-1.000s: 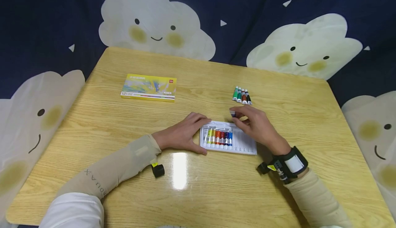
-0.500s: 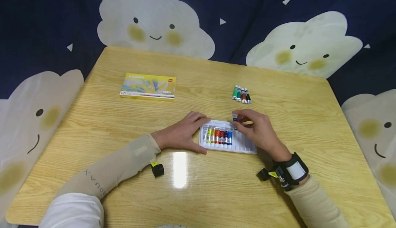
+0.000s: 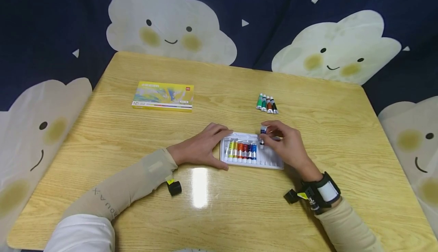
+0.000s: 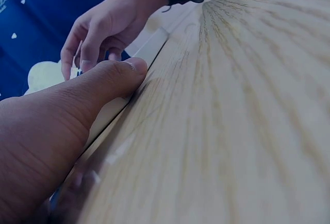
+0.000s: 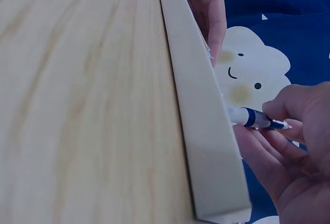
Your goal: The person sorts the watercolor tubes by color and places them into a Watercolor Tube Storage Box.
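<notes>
A white plastic tray [image 3: 273,160] lies on the table, its left part filled by a row of small paint tubes [image 3: 240,151] running from white through yellow, orange and red to blue. My left hand [image 3: 200,148] holds the tray's left end, fingers at the far edge and thumb [image 4: 121,77] along the near wall. Between thumb and fingers, my right hand [image 3: 290,146] pinches a dark blue paint tube [image 5: 258,119], its white cap pointing down toward the tray. In the head view this tube stands upright over the slots just right of the row.
Several loose paint tubes [image 3: 267,103], green, brown and black, lie side by side beyond the tray. A yellow paint box [image 3: 163,96] rests at the back left of the wooden table [image 3: 219,214]. A dark cloth with clouds hangs behind.
My right hand has moved slightly right with the dark blue tube and turned it from tilted to upright, cap down. My left hand has stayed on the tray.
</notes>
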### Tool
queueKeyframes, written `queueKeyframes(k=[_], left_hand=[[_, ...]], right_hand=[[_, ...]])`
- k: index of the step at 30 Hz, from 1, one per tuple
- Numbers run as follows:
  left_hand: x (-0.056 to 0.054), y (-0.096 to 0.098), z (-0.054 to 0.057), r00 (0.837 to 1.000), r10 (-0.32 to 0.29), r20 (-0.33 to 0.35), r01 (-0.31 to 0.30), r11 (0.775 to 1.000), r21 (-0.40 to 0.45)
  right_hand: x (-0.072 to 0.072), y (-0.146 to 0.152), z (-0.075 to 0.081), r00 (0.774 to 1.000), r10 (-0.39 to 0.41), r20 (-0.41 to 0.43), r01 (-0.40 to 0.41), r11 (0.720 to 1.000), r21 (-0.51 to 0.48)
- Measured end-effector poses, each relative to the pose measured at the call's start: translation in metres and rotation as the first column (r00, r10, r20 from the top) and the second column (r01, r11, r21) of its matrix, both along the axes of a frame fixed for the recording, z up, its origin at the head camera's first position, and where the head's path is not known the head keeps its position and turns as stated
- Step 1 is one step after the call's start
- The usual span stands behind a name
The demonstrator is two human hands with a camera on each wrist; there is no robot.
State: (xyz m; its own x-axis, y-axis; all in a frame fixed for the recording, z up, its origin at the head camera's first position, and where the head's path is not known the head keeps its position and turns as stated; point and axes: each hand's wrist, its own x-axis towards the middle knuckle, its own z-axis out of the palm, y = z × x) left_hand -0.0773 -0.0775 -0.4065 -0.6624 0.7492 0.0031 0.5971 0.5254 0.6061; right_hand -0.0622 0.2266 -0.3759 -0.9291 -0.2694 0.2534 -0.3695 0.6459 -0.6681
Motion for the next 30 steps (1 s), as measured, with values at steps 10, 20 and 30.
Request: queueKeyframes(k=[10,20,30], left_hand=[[0.0,0.001,0.001,1.0,-0.002,0.0,0.002,1.0,-0.001],[0.0,0.001,0.0,1.0,-0.001,-0.01,0.001,1.0,-0.005],[-0.001,0.0,0.0,1.0,-0.001,-0.001,0.001,1.0,-0.014]], right_hand=[[0.003,0.0,-0.002,0.997,-0.022,0.071,0.024,0.999,-0.028],[0.004,0.001,-0.007,0.994,-0.013,0.105,0.019,0.998,-0.057],[0.002,0.005,-0.014,0.99,0.004,0.139,0.01,0.994,-0.105]])
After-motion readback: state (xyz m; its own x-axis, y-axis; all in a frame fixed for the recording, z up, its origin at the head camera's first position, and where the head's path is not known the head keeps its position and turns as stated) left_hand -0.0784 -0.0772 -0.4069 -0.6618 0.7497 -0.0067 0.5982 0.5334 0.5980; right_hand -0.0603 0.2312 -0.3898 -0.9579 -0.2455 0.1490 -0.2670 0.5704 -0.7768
